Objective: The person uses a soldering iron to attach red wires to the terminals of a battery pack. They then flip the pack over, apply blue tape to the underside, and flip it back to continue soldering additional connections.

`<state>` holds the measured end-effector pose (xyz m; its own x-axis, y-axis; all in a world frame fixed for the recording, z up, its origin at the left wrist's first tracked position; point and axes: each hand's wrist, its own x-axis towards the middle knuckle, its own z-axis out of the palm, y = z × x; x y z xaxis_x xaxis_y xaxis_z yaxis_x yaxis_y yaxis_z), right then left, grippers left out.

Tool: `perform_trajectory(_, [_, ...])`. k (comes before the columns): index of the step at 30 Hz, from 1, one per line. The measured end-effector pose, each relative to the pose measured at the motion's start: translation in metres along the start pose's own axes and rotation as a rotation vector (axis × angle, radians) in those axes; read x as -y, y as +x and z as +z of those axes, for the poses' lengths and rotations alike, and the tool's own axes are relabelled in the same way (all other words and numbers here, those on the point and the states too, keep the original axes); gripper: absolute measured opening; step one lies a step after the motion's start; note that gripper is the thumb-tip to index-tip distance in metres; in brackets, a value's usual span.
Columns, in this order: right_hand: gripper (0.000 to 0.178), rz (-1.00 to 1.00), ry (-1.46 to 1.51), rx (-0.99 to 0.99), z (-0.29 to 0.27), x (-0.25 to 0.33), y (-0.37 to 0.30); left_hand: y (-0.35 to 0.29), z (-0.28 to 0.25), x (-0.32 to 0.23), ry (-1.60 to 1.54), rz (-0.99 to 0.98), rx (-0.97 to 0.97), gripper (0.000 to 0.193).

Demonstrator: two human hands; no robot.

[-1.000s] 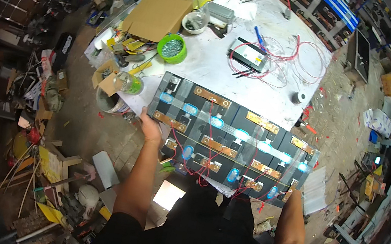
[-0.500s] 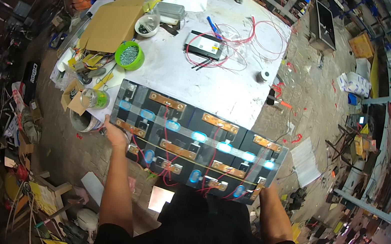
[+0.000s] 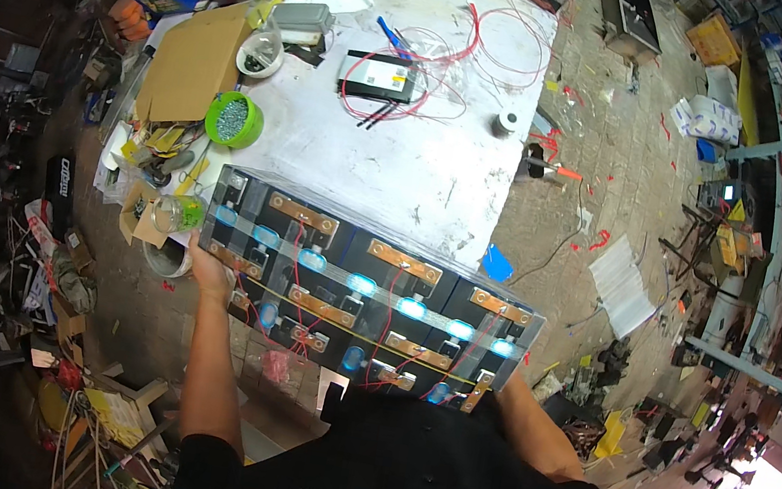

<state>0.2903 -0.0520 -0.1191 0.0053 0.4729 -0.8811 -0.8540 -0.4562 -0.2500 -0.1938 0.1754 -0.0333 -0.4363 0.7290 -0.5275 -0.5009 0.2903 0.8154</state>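
Observation:
A large black battery pack (image 3: 374, 290), with copper busbars, thin red wires and clear tape over its cells, is held in front of my body. It tilts so that its busbar face is toward me, and a strip of its far side shows too. My left hand (image 3: 207, 268) grips the left end near the lower corner. At the lower right corner my right hand (image 3: 510, 382) supports the other end, its fingers mostly hidden behind the pack. The pack's far edge overlaps the near part of the white worktable (image 3: 364, 154).
A black-and-white boxed module (image 3: 377, 76) lies among red wire (image 3: 473, 34). A green tub of screws (image 3: 234, 120), a white cup (image 3: 261, 53), a cardboard box (image 3: 194, 63) and a clear jar (image 3: 178, 213) stand at left. A spool (image 3: 504, 124) sits near the table's right edge.
The pack has tilted, and more of its far side shows. The table and its things have shifted left and up in view. A blue piece now shows beyond the pack's far right edge.

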Motion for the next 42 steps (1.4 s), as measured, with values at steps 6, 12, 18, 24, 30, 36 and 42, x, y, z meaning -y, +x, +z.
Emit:
perform_trajectory(6, [0.027, -0.006, -0.008, 0.005, 0.009, 0.008, 0.003, -0.005, 0.015, -0.002, 0.094, 0.069, -0.111, 0.045])
perform_trajectory(12, [0.027, -0.017, -0.013, -0.002, 0.011, 0.016, 0.001, 0.006, 0.006, -0.004, 0.119, 0.039, -0.091, 0.046])
perform_trajectory(18, [0.028, -0.026, -0.024, -0.013, 0.011, 0.014, 0.001, 0.014, -0.007, 0.002, 0.07, 0.065, -0.073, 0.052])
perform_trajectory(24, [0.028, -0.068, -0.117, -0.048, 0.007, 0.031, 0.016, 0.006, -0.015, 0.007, 0.049, 0.077, -0.055, 0.061])
perform_trajectory(30, [0.028, -0.661, -0.82, -0.06, 0.007, 0.204, 0.056, -0.019, 0.02, 0.004, 0.059, 0.022, -0.136, 0.077])
perform_trajectory(36, [0.029, -0.707, -1.403, 0.445, 0.278, 0.264, 0.088, 0.007, -0.032, 0.02, 0.242, 0.01, -0.227, 0.092])
perform_trajectory(42, [0.044, -0.665, -2.312, 0.587, 0.39, 0.168, 0.199, -0.005, -0.014, 0.008, 0.195, -0.031, -0.272, 0.089])
